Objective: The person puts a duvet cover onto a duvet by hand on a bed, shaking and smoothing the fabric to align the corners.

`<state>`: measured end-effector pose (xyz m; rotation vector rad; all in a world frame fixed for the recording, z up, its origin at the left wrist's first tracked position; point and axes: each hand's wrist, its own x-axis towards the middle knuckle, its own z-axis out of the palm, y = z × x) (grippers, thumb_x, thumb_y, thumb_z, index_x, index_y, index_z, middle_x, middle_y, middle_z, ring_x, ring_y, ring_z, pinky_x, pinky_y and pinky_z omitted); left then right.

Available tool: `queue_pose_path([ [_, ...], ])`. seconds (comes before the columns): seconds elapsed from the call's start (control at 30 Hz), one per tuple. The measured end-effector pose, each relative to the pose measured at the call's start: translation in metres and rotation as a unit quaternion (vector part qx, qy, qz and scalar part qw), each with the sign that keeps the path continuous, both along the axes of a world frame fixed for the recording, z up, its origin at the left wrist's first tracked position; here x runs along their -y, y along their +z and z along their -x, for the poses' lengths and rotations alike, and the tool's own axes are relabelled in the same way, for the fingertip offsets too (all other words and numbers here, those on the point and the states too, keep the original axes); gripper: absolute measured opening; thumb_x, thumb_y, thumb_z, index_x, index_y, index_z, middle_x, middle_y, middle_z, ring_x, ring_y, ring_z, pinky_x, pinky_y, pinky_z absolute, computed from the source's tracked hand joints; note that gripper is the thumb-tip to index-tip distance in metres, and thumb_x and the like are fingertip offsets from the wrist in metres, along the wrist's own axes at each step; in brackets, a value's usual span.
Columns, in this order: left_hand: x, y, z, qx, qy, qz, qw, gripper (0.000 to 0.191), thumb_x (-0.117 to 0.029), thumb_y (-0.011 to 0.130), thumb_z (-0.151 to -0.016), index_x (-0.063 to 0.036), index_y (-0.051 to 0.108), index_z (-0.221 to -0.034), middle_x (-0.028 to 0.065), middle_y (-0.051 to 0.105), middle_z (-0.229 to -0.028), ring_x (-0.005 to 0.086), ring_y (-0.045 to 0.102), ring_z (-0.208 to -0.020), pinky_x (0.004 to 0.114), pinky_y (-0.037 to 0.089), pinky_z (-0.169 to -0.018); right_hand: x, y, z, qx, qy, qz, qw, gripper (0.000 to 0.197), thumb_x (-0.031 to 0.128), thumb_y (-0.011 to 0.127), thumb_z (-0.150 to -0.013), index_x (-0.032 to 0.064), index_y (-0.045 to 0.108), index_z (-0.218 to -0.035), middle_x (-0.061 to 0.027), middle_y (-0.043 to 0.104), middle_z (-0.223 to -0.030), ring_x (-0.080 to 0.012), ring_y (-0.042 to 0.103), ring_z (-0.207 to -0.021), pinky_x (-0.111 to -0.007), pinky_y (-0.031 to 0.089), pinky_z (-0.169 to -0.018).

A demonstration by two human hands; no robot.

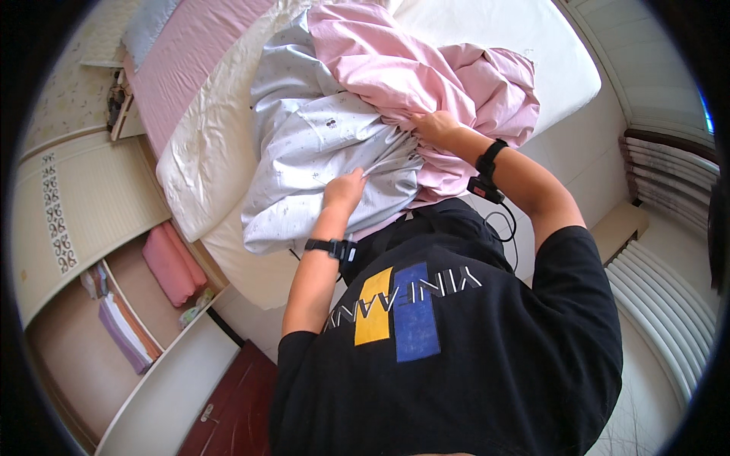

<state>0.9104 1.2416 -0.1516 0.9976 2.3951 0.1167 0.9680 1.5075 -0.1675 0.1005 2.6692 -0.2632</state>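
A large bundled duvet cover has a white side with small prints [319, 131] and a pink side [393, 62]. It lies over the near edge of the bed and hangs against my front. My left hand [345, 191] is closed on a fold of the white printed fabric. Farther up and to the right, my right hand [436, 128] grips gathered cloth where the white and pink sides meet. Both wrists wear black straps; a cable runs from the right one. The fingertips of both hands are partly hidden by folds.
The bed has a white mattress [559, 62], a cream quilt [199, 171] and a pink sheet [188, 51]. At left stands an open wardrobe with folded textiles [171, 265], above a dark red door [234, 404]. White radiators [661, 308] line the right side.
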Motion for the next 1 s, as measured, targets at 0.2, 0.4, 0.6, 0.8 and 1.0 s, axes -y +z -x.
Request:
queue_pose_path([
  [0.2,0.07,0.125,0.083,-0.172,0.249,-0.273,0.913,0.029,-0.025,0.046,-0.089,-0.0011,0.058,-0.078,0.0169,0.056,-0.063,0.0264,0.051,-0.055,0.036,0.042,-0.053,-0.142,0.036,0.015,-0.278,-0.24,0.023,0.93,0.025,0.025,0.043,-0.087,0.0082,0.057,-0.099,-0.0114,0.061,-0.083,-0.0242,0.059,-0.071,-0.035,0.046,-0.063],
  [0.4,0.102,0.297,0.123,-0.446,0.222,-0.439,0.748,0.023,-0.01,0.042,-0.091,0.0055,0.058,-0.095,0.0132,0.063,-0.085,0.0159,0.058,-0.076,0.029,0.047,-0.07,-0.289,0.199,-0.024,-0.659,-0.291,0.098,0.687,0.033,0.027,0.044,-0.09,-0.0004,0.056,-0.104,-0.012,0.061,-0.098,-0.0229,0.056,-0.09,-0.033,0.043,-0.083],
  [0.6,0.154,0.173,0.129,-0.319,0.331,-0.153,0.875,0.021,-0.013,0.045,-0.086,-0.0012,0.06,-0.094,0.0219,0.06,-0.088,0.033,0.059,-0.079,0.038,0.046,-0.069,-0.184,0.124,-0.064,-0.324,-0.243,0.43,0.807,0.024,0.022,0.05,-0.087,0.0014,0.059,-0.095,-0.0075,0.061,-0.085,-0.0171,0.056,-0.08,-0.031,0.048,-0.073],
  [0.8,0.165,0.076,0.073,0.056,0.218,0.082,0.971,0.026,-0.01,0.056,-0.072,-0.0015,0.06,-0.096,0.0213,0.061,-0.087,0.0343,0.059,-0.082,0.038,0.045,-0.076,-0.096,0.054,-0.088,0.163,-0.016,0.17,0.972,0.035,0.032,0.064,-0.075,0.005,0.065,-0.097,-0.0126,0.064,-0.081,-0.0237,0.06,-0.077,-0.032,0.047,-0.07],
  [1.0,0.047,0.1,0.061,-0.159,0.124,-0.202,0.958,0.043,-0.014,0.059,-0.074,-0.0016,0.047,-0.114,0.0182,0.05,-0.11,0.0336,0.048,-0.104,0.038,0.039,-0.089,-0.094,0.003,-0.032,-0.17,-0.256,0.049,0.95,0.05,0.039,0.057,-0.081,0.003,0.05,-0.116,-0.0209,0.055,-0.108,-0.0316,0.058,-0.091,-0.037,0.046,-0.082],
])
